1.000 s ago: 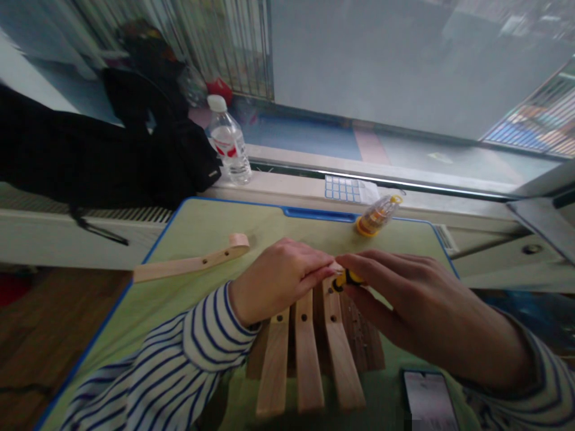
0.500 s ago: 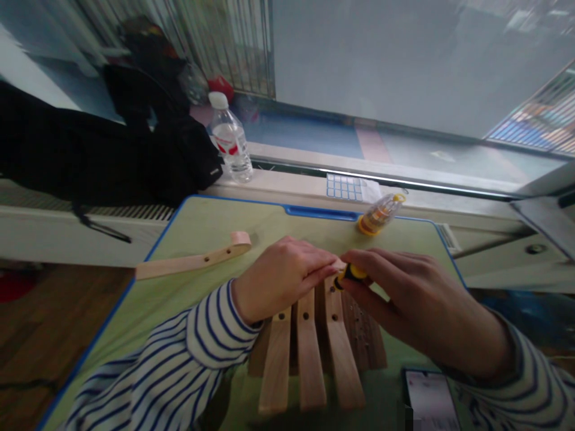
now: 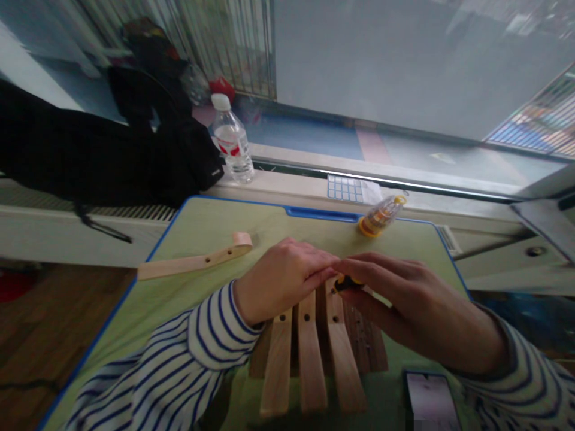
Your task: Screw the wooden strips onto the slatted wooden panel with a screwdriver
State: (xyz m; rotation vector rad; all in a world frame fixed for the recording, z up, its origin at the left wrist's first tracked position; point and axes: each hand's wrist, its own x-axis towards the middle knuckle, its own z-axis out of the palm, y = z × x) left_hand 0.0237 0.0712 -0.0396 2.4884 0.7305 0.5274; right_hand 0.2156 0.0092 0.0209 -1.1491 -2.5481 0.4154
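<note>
Three curved wooden slats [image 3: 312, 365] with dark screw holes lie side by side across a brown wooden board [image 3: 366, 335]. My left hand [image 3: 287, 278] reaches over their far ends, its fingers and thumb closed on the top of the rightmost slat. Held in my right hand [image 3: 404, 299] is a short yellow-and-black screwdriver [image 3: 347, 282], mostly covered by the fingers. Its end is close to the upper hole of that slat; the tip is hidden. Both hands' fingertips meet there. A similar loose slat [image 3: 188, 265] lies to the left on the table.
The green table [image 3: 179, 329] has a blue rim. A clear yellow-based bottle [image 3: 381, 216] stands at its far edge, and a phone [image 3: 431, 398] lies near right. On the sill are a water bottle [image 3: 234, 143], a black bag [image 3: 193, 149] and a blue-and-white grid sheet [image 3: 345, 188].
My right hand has turned the screwdriver a little; its fingers have moved left and now cover more of the handle, touching my left fingertips. The left hand stays in place.
</note>
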